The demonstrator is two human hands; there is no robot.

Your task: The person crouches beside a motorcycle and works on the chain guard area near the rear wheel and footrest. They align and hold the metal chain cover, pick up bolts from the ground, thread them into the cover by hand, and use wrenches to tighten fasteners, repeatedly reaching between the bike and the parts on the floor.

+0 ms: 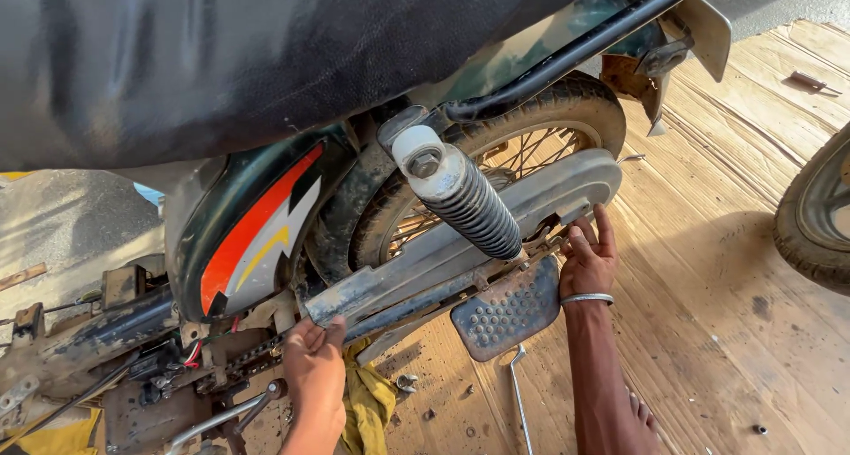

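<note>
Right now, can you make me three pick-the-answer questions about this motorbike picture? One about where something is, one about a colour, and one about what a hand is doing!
1. Where does the yellow cloth lie?
A. On the seat
B. On the wooden floor under the bike
C. On the rear tyre

2. What colour is the big stripe on the dark side panel?
A. Red-orange
B. Blue
C. Purple

3. What is the left hand doing?
A. Hanging free in the air
B. Holding a hammer
C. Gripping the front end of the grey chain cover

Answers:
1 B, the cloth sits crumpled on the wooden floor beneath the chain cover.
2 A, a red-orange stripe runs across the panel, with a yellow streak beside it.
3 C, its fingers curl over the cover's front end, while the right hand touches the rear end.
</note>
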